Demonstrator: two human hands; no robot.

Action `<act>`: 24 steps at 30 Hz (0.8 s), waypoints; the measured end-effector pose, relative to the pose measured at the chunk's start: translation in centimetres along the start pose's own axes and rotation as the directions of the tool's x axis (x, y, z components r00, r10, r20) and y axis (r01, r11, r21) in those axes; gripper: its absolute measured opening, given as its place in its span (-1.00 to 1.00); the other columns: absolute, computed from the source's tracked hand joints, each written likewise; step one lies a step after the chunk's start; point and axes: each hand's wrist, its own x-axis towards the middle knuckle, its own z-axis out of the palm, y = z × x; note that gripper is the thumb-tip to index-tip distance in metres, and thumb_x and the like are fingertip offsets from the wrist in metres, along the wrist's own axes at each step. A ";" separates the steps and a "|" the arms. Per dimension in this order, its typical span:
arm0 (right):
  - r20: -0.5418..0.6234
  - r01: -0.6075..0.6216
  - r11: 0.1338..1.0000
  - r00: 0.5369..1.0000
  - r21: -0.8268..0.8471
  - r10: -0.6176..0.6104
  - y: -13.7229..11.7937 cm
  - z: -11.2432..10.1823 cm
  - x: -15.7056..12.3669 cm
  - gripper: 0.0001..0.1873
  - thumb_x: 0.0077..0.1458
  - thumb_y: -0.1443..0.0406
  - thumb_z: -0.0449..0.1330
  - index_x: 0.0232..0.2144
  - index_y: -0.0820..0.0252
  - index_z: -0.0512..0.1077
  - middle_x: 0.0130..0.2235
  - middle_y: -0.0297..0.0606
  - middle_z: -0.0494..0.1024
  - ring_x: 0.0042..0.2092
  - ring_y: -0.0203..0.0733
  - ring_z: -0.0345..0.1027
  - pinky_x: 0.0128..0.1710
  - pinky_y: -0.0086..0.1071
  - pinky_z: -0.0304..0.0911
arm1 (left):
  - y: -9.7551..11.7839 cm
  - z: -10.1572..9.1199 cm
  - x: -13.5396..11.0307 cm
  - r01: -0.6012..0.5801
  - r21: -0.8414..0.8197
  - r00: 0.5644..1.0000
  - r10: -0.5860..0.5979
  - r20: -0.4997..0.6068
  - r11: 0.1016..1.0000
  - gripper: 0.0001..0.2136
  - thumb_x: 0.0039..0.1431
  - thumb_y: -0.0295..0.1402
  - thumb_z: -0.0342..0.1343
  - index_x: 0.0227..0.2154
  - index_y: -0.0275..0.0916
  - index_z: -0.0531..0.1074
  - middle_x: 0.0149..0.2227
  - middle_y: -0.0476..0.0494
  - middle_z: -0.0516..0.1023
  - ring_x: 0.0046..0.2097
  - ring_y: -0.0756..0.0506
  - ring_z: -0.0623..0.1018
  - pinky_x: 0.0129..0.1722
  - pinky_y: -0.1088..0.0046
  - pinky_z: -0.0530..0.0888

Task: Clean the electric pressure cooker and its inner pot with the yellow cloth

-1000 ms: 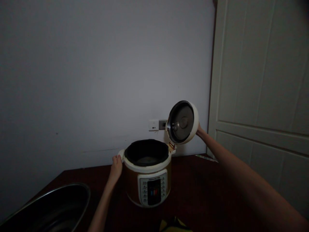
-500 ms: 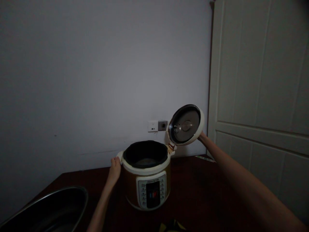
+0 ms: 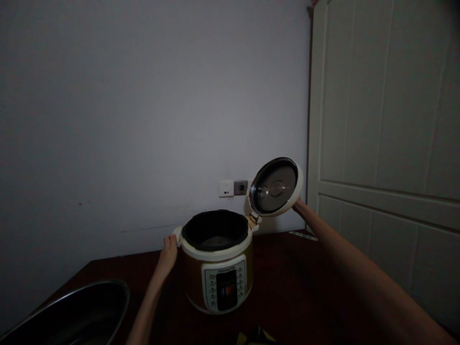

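Note:
An electric pressure cooker [image 3: 190,282] with a white rim and a front button panel stands on the dark table, its hinged lid raised and tilted to the right. My left hand [image 3: 169,249] is closed on the white side handle [image 3: 178,234] at the cooker's left. My right hand [image 3: 297,205] holds the lid [image 3: 278,187] at its outer right edge; its fingers are mostly hidden behind the lid. Inside the cooker sits a dark inner pot [image 3: 215,227], and no contents can be made out in the dim light.
A large dark basin with a shiny rim [image 3: 124,287] stands at the lower left. Wall sockets [image 3: 226,189] are behind the cooker. A white panelled door [image 3: 359,120] rises on the right. Something yellow and black [image 3: 257,337] shows at the bottom edge of the table [image 3: 287,278].
The view has shifted slightly, moving everything a little to the left. Both hands keep their places on the cooker's handle and lid, and the lid stays raised.

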 end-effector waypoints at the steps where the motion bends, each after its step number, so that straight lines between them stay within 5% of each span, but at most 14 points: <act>1: -0.001 -0.028 1.000 1.000 -0.004 0.028 0.1 -0.1 0.1 -0.72 0.16 0.23 0.10 -0.13 0.29 0.38 -0.12 -0.15 0.47 -0.15 -0.18 0.38 -0.14 -0.23 0.33 | -0.1 0.0 0.1 -0.014 0.005 1.000 0.014 0.000 1.000 -0.75 0.19 -0.17 -0.31 -0.38 -0.18 0.19 -0.29 -0.26 0.44 -0.10 -0.19 0.46 -0.11 0.24 0.39; 7: -0.016 -0.212 0.975 0.977 -0.067 0.212 0.7 -1.7 -1.8 -0.65 0.07 0.16 0.02 -0.15 0.21 0.37 -0.15 -0.10 0.51 -0.27 -0.18 0.41 -0.35 -0.33 0.37 | -0.3 0.1 -0.2 -0.080 0.029 0.996 0.081 -0.038 0.996 -0.63 0.22 -0.15 -0.29 -0.13 -0.30 0.25 -0.02 -0.47 0.40 0.11 -0.27 0.37 0.07 0.16 0.28; 12: -0.016 -0.292 0.945 0.956 -0.149 0.293 1.7 -4.7 -8.8 -0.51 0.04 0.09 0.01 -0.01 0.17 0.29 0.01 -0.02 0.42 -0.25 -0.13 0.44 -0.38 -0.27 0.39 | 0.6 -0.4 -1.0 -0.120 0.102 0.985 0.131 -0.111 0.988 -0.48 0.23 -0.13 -0.25 0.11 -0.44 0.08 0.13 -0.57 0.25 0.22 -0.32 0.23 0.14 0.10 0.20; 14: 0.094 -0.206 0.939 0.966 -0.276 0.240 1.6 -6.1 -12.9 -0.50 0.03 0.07 0.04 -0.04 0.21 0.33 -0.06 -0.02 0.47 -0.19 -0.08 0.44 -0.26 -0.20 0.38 | 1.6 -1.1 -1.6 -0.192 0.153 0.966 0.214 -0.147 0.969 -0.47 0.24 -0.14 -0.25 0.12 -0.46 0.08 0.09 -0.56 0.29 0.20 -0.34 0.24 0.13 0.05 0.21; 16: 0.302 0.016 0.901 0.944 -0.434 0.129 0.5 -7.2 -17.1 -0.56 0.06 0.09 0.03 -0.08 0.20 0.38 -0.06 -0.06 0.48 -0.08 -0.05 0.40 -0.08 -0.15 0.31 | 3.1 -2.0 -2.6 -0.269 0.209 0.934 0.308 -0.182 0.940 -0.46 0.24 -0.15 -0.25 0.12 -0.50 0.10 0.06 -0.56 0.30 0.18 -0.37 0.25 0.12 -0.01 0.20; 19: 0.569 0.252 0.815 0.815 -0.522 0.113 -2.9 -7.7 -22.6 -0.62 0.15 0.20 -0.03 -0.05 0.18 0.39 -0.04 -0.08 0.48 0.00 -0.09 0.36 0.06 -0.16 0.19 | 6.2 -3.7 -5.1 -0.349 0.246 0.885 0.404 -0.231 0.904 -0.45 0.24 -0.15 -0.26 0.11 -0.52 0.12 0.03 -0.56 0.31 0.15 -0.35 0.28 0.11 -0.01 0.22; 24: 0.851 0.493 0.767 0.509 -0.411 0.128 -10.0 -5.6 -28.2 -0.59 0.15 0.37 -0.07 0.01 0.11 0.38 -0.03 -0.14 0.47 -0.02 -0.16 0.35 -0.04 -0.28 0.26 | 11.4 -6.7 -10.9 -0.490 0.185 0.827 0.522 -0.211 0.852 -0.54 0.27 -0.15 -0.27 0.07 -0.35 0.20 0.02 -0.36 0.32 0.11 -0.23 0.31 0.11 0.14 0.26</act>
